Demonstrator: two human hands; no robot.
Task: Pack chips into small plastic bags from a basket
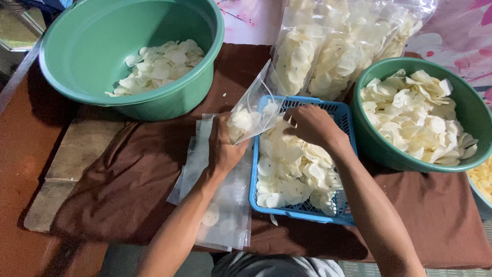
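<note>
Brown cloth [133,174] covers the low table; everything sits on it. Largest item: big green basin [92,61] at the far left corner, a shallow heap of pale chips in its bottom. Second green bowl [382,146] at the right edge, heaped high. Stack of filled clear bags [333,46] leans along the far edge between the two. Blue plastic basket [343,115] near the front centre, full of white chips [292,169], touching the right-hand bowl. Pile of flat empty bags [228,205] lies just left of the basket, hanging toward the front edge. Left hand [223,146] is closed around the neck of a clear bag [251,115], holding it tilted with its mouth over the basket's far left corner; a few chips already inside. Right hand [312,123] is curled, fingers down in the basket's chips; probably pinching some, but the fingertips are hidden. To fill cleanly, the bag mouth wants holding wide and low over the basket so strays fall back in. The bowl rim crowds the right wrist; loose bags lie under the left forearm and could slide.
</note>
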